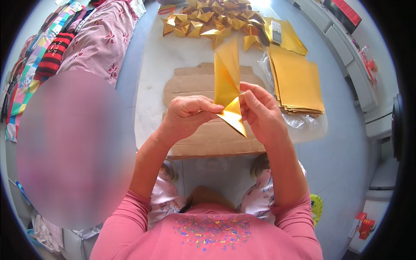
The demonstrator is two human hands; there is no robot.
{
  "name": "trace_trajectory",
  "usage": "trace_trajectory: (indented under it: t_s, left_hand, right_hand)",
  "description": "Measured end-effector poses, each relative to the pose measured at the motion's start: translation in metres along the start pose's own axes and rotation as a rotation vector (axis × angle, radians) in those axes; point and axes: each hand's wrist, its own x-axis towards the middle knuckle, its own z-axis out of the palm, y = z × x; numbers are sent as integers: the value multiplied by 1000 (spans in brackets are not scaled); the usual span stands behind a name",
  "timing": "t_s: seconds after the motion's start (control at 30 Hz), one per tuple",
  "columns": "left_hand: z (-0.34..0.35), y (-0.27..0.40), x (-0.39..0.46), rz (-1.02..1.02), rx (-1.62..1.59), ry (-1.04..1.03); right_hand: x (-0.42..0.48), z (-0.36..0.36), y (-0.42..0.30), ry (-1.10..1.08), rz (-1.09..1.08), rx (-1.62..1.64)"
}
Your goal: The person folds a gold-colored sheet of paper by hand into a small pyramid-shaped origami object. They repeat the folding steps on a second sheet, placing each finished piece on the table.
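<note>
Between my two hands a folded strip of gold foil paper (226,76) stands up over a flattened piece of cardboard (191,143), its lower end folded into a pointed flap. My left hand (191,112) pinches the fold from the left with thumb and finger. On the right side, the fingertips and thumb of my right hand (261,112) hold the paper's edge near the crease. A stack of flat gold paper sheets (300,81) lies to the right on the white table (149,81), partly on clear plastic wrap (300,121).
Many folded gold paper pieces (211,19) are heaped at the table's far end. A remote control (276,32) lies on more gold paper (292,37) at the far right. Red and yellow bands (166,9) lie far left. A patterned pink cloth (100,39) covers furniture at left.
</note>
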Motion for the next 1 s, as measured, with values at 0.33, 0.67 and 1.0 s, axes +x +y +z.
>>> trace_trajectory:
  t_s: [0.33,0.67,1.0]
  left_hand:
    - [1,1,0,-24,-116,78]
    - [8,-8,-1,-174,-311,194]
    - [17,-4,-5,-167,-174,260]
  right_hand:
    - [-4,0,15,-264,-351,-304]
    - [5,5,31,-128,-369,-190]
    - [7,4,43,-47,-314,-57]
